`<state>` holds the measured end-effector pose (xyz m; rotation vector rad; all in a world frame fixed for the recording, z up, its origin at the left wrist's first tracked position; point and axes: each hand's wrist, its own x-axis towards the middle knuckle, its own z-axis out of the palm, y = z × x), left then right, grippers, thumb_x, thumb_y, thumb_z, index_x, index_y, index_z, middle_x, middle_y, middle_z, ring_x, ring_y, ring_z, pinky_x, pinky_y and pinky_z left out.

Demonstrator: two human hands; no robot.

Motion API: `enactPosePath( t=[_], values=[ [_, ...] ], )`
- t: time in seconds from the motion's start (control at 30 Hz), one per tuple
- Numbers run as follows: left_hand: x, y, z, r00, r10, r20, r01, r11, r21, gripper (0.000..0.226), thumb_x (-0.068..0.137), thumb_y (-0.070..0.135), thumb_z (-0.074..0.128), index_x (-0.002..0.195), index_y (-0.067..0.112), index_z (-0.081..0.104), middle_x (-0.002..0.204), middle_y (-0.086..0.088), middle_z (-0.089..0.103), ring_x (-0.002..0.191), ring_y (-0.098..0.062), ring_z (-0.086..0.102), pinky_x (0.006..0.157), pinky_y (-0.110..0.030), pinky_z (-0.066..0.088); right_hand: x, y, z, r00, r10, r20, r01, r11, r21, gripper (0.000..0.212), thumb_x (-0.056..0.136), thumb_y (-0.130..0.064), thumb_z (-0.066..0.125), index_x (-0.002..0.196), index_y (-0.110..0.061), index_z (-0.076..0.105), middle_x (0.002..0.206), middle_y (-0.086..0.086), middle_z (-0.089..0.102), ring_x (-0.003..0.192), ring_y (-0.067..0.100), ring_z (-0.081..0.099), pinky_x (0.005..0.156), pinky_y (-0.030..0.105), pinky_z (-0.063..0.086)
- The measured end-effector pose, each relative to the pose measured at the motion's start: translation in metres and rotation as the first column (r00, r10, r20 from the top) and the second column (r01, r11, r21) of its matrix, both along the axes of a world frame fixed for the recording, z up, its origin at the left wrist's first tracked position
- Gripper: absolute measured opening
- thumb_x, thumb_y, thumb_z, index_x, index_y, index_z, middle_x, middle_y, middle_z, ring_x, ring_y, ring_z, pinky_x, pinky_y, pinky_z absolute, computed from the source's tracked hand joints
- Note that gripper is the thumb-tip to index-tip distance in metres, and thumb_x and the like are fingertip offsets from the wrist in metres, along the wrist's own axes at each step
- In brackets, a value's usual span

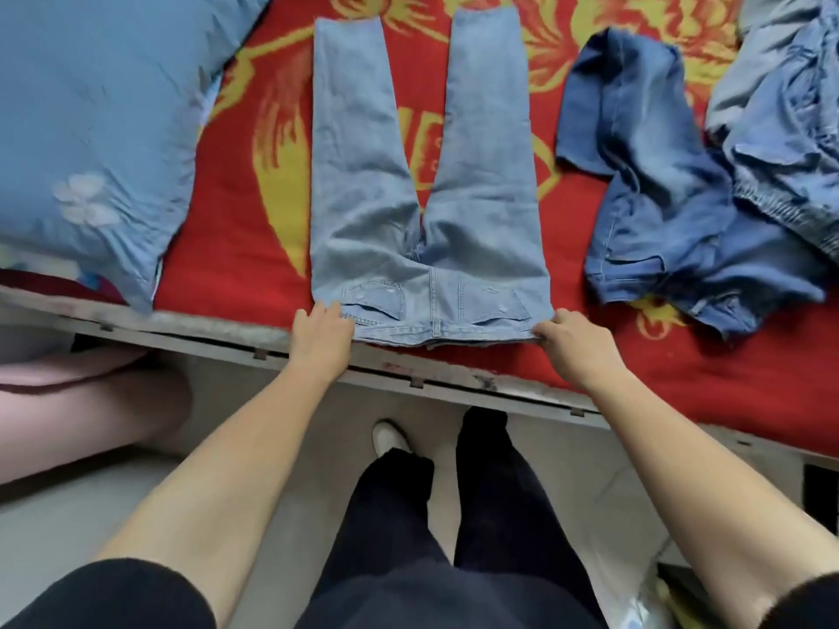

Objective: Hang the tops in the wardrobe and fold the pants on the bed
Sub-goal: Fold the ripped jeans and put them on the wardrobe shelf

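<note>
Light blue jeans point(426, 183) lie flat on the red and yellow bedspread point(236, 247), back pockets up, legs spread away from me, waistband at the near bed edge. My left hand point(320, 331) holds the waistband's left corner, fingers curled on the fabric. My right hand point(574, 342) pinches the waistband's right corner. A darker blue denim garment point(658, 197) lies crumpled to the right of the jeans.
A light blue pillow point(91, 129) fills the left of the bed. More pale denim and grey clothes point(790, 129) are heaped at the far right. The metal bed frame edge point(408, 379) runs in front of my legs. Pink fabric point(81, 392) sits low left.
</note>
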<state>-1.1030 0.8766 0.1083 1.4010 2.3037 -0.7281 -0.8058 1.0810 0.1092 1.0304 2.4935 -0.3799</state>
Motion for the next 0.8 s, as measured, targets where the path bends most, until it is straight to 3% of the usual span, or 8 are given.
enactPosePath(
  t=[0.13, 0.23, 0.37, 0.5, 0.63, 0.8],
  values=[
    [0.011, -0.01, -0.03, 1.0, 0.007, 0.024, -0.005, 0.995, -0.099, 0.025, 0.085, 0.013, 0.056, 0.107, 0.024, 0.064, 0.11, 0.002, 0.061, 0.107, -0.022, 0.058, 0.083, -0.034, 0.036, 0.012, -0.012, -0.026, 0.999, 0.015, 0.037, -0.014, 0.999, -0.042, 0.019, 0.099, -0.031, 0.052, 0.113, -0.029, 0.065, 0.104, 0.006, 0.058, 0.102, 0.03, 0.056, 0.063, 0.034, 0.04],
    [0.027, -0.014, -0.059, 0.985, 0.092, 0.146, -0.046, 0.954, -0.295, 0.029, 0.087, 0.012, 0.056, 0.114, 0.019, 0.062, 0.117, -0.001, 0.064, 0.111, -0.023, 0.061, 0.091, -0.036, 0.039, 0.02, -0.02, -0.053, 0.986, 0.061, 0.157, -0.023, 0.973, -0.232, 0.023, 0.097, -0.03, 0.052, 0.115, -0.033, 0.066, 0.114, 0.007, 0.058, 0.111, 0.031, 0.056, 0.078, 0.038, 0.048],
    [0.047, -0.017, -0.092, 0.868, 0.329, 0.371, -0.135, 0.877, -0.46, 0.035, 0.091, 0.03, 0.052, 0.123, 0.016, 0.057, 0.129, -0.01, 0.058, 0.115, -0.032, 0.056, 0.096, -0.046, 0.048, 0.026, -0.019, -0.077, 0.967, 0.059, 0.247, 0.058, 0.895, -0.443, 0.027, 0.091, -0.03, 0.057, 0.115, -0.034, 0.07, 0.12, 0.008, 0.064, 0.113, 0.031, 0.059, 0.092, 0.038, 0.051],
    [0.072, 0.005, -0.105, 0.831, 0.311, 0.462, -0.198, 0.941, -0.275, 0.045, 0.096, 0.031, 0.048, 0.14, 0.019, 0.046, 0.136, -0.012, 0.052, 0.123, -0.035, 0.05, 0.095, -0.048, 0.046, 0.03, 0.008, -0.095, 0.979, -0.101, 0.175, 0.165, 0.898, -0.407, 0.033, 0.091, -0.027, 0.058, 0.122, -0.023, 0.067, 0.116, 0.017, 0.066, 0.11, 0.036, 0.06, 0.094, 0.041, 0.049],
    [0.106, 0.044, -0.111, 0.772, 0.236, 0.59, -0.261, 0.964, -0.044, 0.034, 0.097, 0.022, 0.049, 0.129, 0.014, 0.057, 0.128, -0.012, 0.057, 0.119, -0.033, 0.052, 0.096, -0.045, 0.046, 0.019, 0.054, -0.11, 0.955, -0.287, 0.074, 0.293, 0.88, -0.374, 0.039, 0.093, -0.017, 0.055, 0.131, -0.011, 0.06, 0.118, 0.016, 0.067, 0.115, 0.035, 0.056, 0.098, 0.039, 0.041],
    [0.162, 0.107, -0.124, 0.662, 0.225, 0.715, -0.382, 0.922, 0.065, 0.026, 0.096, 0.017, 0.05, 0.117, 0.016, 0.065, 0.118, -0.008, 0.064, 0.11, -0.028, 0.058, 0.092, -0.041, 0.047, -0.005, 0.107, -0.131, 0.791, -0.609, -0.048, 0.55, 0.744, -0.378, 0.041, 0.094, -0.017, 0.048, 0.134, -0.015, 0.056, 0.123, 0.008, 0.065, 0.117, 0.023, 0.058, 0.102, 0.028, 0.04]
  ],
)
